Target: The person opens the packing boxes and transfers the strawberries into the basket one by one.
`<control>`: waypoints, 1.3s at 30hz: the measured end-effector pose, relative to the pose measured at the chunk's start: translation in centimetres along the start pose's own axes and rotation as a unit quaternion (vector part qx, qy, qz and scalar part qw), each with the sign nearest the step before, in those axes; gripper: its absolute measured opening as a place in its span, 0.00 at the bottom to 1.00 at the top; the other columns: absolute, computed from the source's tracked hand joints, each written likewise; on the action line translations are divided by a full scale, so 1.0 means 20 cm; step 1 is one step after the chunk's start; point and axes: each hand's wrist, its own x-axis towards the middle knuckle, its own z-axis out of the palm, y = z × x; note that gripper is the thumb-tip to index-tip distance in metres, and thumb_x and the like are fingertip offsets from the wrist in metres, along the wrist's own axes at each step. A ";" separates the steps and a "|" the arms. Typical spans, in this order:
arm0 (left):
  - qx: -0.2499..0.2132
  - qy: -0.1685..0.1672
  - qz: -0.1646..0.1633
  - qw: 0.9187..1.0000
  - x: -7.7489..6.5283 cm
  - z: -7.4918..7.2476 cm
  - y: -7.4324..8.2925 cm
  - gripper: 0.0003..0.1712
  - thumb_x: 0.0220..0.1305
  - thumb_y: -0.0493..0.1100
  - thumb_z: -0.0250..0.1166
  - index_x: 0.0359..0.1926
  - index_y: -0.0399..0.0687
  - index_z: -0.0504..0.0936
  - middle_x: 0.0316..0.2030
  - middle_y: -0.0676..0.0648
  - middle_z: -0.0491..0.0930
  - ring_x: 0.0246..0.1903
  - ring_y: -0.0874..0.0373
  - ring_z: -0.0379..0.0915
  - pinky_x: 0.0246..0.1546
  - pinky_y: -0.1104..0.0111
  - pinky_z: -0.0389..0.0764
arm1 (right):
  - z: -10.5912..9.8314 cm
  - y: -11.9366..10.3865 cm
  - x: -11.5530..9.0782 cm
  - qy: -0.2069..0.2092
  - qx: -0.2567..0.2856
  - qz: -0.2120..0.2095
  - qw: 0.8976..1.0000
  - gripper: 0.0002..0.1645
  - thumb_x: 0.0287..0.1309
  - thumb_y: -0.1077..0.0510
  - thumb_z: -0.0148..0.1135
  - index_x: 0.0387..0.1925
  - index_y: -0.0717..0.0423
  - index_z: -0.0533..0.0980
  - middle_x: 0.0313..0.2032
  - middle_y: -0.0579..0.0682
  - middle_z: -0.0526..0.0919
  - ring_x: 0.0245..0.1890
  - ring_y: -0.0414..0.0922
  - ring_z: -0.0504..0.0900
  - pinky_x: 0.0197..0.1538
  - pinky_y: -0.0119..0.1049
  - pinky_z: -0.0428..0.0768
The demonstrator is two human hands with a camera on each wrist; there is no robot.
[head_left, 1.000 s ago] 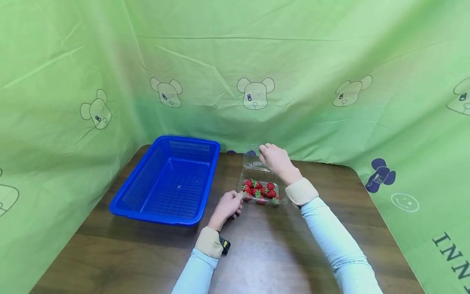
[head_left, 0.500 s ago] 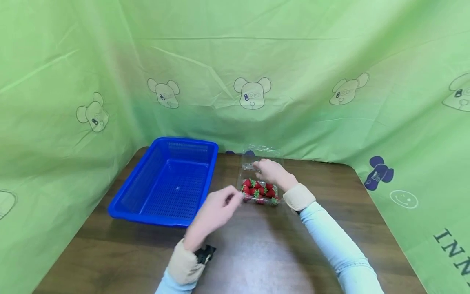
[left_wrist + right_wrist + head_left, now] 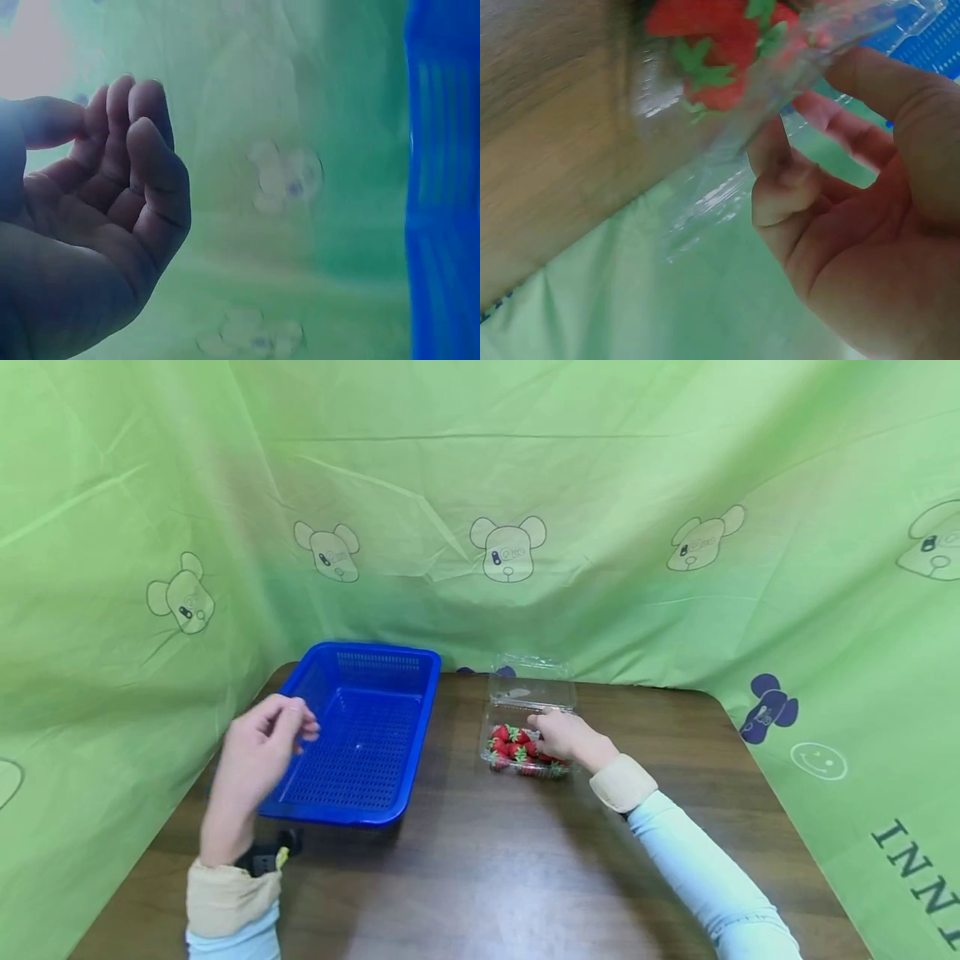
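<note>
In the head view my left hand (image 3: 258, 760) hovers over the left side of a blue plastic basket (image 3: 330, 815). Its fingers are loosely bent, and the left wrist view shows nothing in the palm. My right hand (image 3: 566, 737) reaches over a clear plastic clamshell box (image 3: 531, 695), whose lid stands folded back. Red strawberries (image 3: 513, 747) with green leaves lie in the box, the ones at the right partly hidden by this hand. In the right wrist view the thumb and bent fingers are right at the box's clear wall, and no strawberry shows between them.
A brown wooden table (image 3: 457, 877) carries both basket and box, with bare wood between them. Around the back and sides hangs a green curtain (image 3: 600, 468) printed with bear heads, close behind the box lid.
My left hand has left the box and swung left to above the basket. My right hand has come down from the raised lid to the strawberries. The lid stays back.
</note>
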 end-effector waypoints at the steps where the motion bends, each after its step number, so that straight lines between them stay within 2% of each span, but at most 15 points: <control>1: 0.015 0.005 -0.007 1.000 0.02 -0.04 -0.03 0.20 0.73 0.49 0.50 0.35 0.37 0.79 0.26 0.62 0.80 0.26 0.71 0.79 0.26 0.73 0.80 | 0.01 0.00 0.00 0.001 -0.004 0.006 1.000 0.08 0.52 0.62 0.61 0.37 0.57 0.76 0.32 0.54 0.79 0.35 0.52 0.81 0.33 0.47 0.77; 3: 0.054 0.011 -0.019 0.998 0.06 -0.10 -0.09 0.20 0.73 0.50 0.50 0.36 0.38 0.79 0.25 0.68 0.78 0.26 0.74 0.78 0.25 0.75 0.79 | 0.02 0.01 -0.01 0.002 -0.009 0.019 1.000 0.08 0.53 0.62 0.61 0.37 0.56 0.76 0.33 0.55 0.78 0.36 0.53 0.81 0.30 0.47 0.77; 6: 0.092 0.006 -0.040 0.995 0.09 -0.17 -0.18 0.21 0.73 0.51 0.49 0.38 0.39 0.79 0.24 0.71 0.76 0.26 0.78 0.76 0.25 0.76 0.78 | 0.03 0.02 -0.02 0.001 -0.017 0.030 0.999 0.04 0.56 0.60 0.60 0.35 0.55 0.75 0.32 0.54 0.77 0.35 0.52 0.81 0.28 0.47 0.76; 9: 0.144 0.005 -0.056 0.988 0.12 -0.23 -0.26 0.23 0.73 0.53 0.47 0.38 0.40 0.80 0.25 0.64 0.80 0.26 0.79 0.73 0.26 0.77 0.75 | 0.02 0.02 -0.02 -0.011 -0.023 0.031 0.999 0.04 0.56 0.58 0.60 0.33 0.54 0.75 0.30 0.53 0.75 0.32 0.50 0.79 0.27 0.45 0.74; 11: 0.184 0.004 -0.071 0.980 0.14 -0.26 -0.32 0.25 0.73 0.54 0.45 0.39 0.40 0.80 0.29 0.54 0.82 0.28 0.71 0.75 0.28 0.73 0.72 | 0.02 0.02 -0.03 -0.021 -0.023 0.026 0.999 0.05 0.53 0.58 0.62 0.30 0.54 0.74 0.27 0.51 0.74 0.30 0.48 0.76 0.26 0.44 0.73; 14: 0.238 -0.010 -0.094 0.967 0.16 -0.30 -0.39 0.27 0.72 0.56 0.43 0.44 0.40 0.79 0.39 0.39 0.81 0.36 0.52 0.76 0.32 0.65 0.69 | 0.01 0.01 -0.03 -0.036 -0.024 0.019 0.999 0.09 0.50 0.56 0.66 0.25 0.52 0.73 0.24 0.48 0.73 0.28 0.46 0.74 0.26 0.42 0.71; 16: 0.256 -0.030 -0.109 0.960 0.18 -0.31 -0.43 0.28 0.72 0.57 0.42 0.48 0.38 0.76 0.44 0.33 0.78 0.42 0.40 0.73 0.34 0.57 0.68 | 0.02 0.00 -0.03 -0.043 -0.023 0.013 0.999 0.12 0.50 0.56 0.68 0.22 0.51 0.71 0.22 0.47 0.73 0.27 0.46 0.74 0.26 0.43 0.72; 19: 0.272 -0.068 -0.117 0.953 0.19 -0.34 -0.49 0.30 0.72 0.57 0.42 0.53 0.34 0.72 0.49 0.29 0.75 0.46 0.34 0.71 0.39 0.50 0.70 | 0.03 -0.01 -0.03 -0.053 -0.031 0.014 0.998 0.14 0.51 0.57 0.68 0.19 0.49 0.70 0.21 0.46 0.73 0.25 0.45 0.73 0.26 0.43 0.73; 23: 0.274 -0.149 -0.132 0.941 0.20 -0.38 -0.58 0.33 0.73 0.57 0.41 0.56 0.27 0.67 0.52 0.24 0.70 0.48 0.31 0.68 0.44 0.46 0.70 | 0.05 -0.02 -0.03 -0.055 -0.042 0.026 0.997 0.15 0.51 0.58 0.67 0.18 0.48 0.69 0.22 0.47 0.75 0.24 0.44 0.74 0.26 0.45 0.75; 27: 0.247 -0.220 -0.160 0.930 0.19 -0.42 -0.66 0.38 0.74 0.58 0.39 0.62 0.23 0.58 0.57 0.20 0.63 0.52 0.28 0.63 0.49 0.43 0.68 | 0.06 -0.03 -0.02 -0.047 -0.047 0.042 0.997 0.13 0.50 0.58 0.67 0.20 0.50 0.71 0.25 0.51 0.80 0.27 0.48 0.79 0.28 0.49 0.77; 31: 0.212 -0.256 -0.189 0.924 0.17 -0.42 -0.72 0.45 0.73 0.63 0.37 0.67 0.24 0.49 0.60 0.19 0.58 0.55 0.27 0.61 0.51 0.43 0.68 | 0.08 -0.04 0.00 -0.041 -0.053 0.065 0.996 0.10 0.49 0.57 0.68 0.22 0.50 0.73 0.28 0.53 0.82 0.29 0.52 0.82 0.28 0.52 0.78; 35: 0.174 -0.279 -0.209 0.921 0.16 -0.39 -0.76 0.50 0.71 0.66 0.37 0.70 0.25 0.42 0.60 0.19 0.58 0.53 0.31 0.67 0.47 0.49 0.74 | 0.09 -0.05 0.00 -0.038 -0.061 0.084 0.994 0.10 0.47 0.55 0.68 0.23 0.49 0.73 0.29 0.52 0.83 0.28 0.53 0.81 0.26 0.51 0.77; 39: 0.155 -0.293 -0.213 0.919 0.16 -0.34 -0.78 0.50 0.71 0.67 0.39 0.70 0.25 0.44 0.58 0.22 0.63 0.48 0.39 0.73 0.43 0.56 0.77 | 0.10 -0.03 0.00 -0.035 -0.061 0.091 0.993 0.10 0.48 0.55 0.69 0.26 0.49 0.73 0.29 0.52 0.82 0.28 0.53 0.81 0.27 0.51 0.76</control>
